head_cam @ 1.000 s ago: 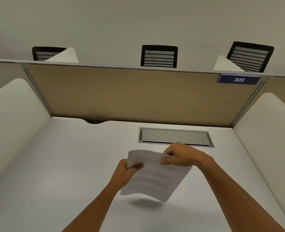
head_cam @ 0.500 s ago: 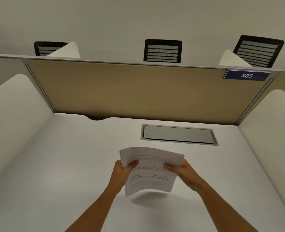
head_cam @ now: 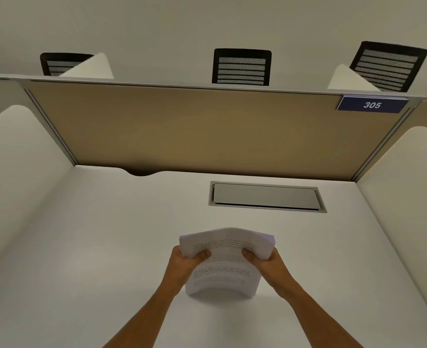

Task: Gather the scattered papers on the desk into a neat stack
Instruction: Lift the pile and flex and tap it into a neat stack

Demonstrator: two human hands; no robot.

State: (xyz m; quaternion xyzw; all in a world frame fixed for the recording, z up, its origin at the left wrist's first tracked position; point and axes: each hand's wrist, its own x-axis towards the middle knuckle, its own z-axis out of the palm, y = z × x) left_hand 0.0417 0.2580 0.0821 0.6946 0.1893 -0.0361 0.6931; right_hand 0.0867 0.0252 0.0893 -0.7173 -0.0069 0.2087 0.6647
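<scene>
A stack of printed white papers [head_cam: 226, 267] stands almost upright on its lower edge on the white desk [head_cam: 94, 247], with its top bowed away from me. My left hand [head_cam: 186, 262] grips the stack's left edge, thumb on the front sheet. My right hand [head_cam: 267, 262] grips the right edge the same way. The fingers of both hands are hidden behind the sheets.
A grey cable hatch [head_cam: 266, 197] is set into the desk behind the papers. A tan back panel [head_cam: 207, 129] with a blue "305" sign [head_cam: 371, 104] and white side dividers [head_cam: 14, 172] enclose the desk. Black chair backs [head_cam: 241, 67] show beyond.
My right hand moved from the top of the papers to their right edge. The tilted sheets were squared, turned upright and set down on the desk on their lower edge.
</scene>
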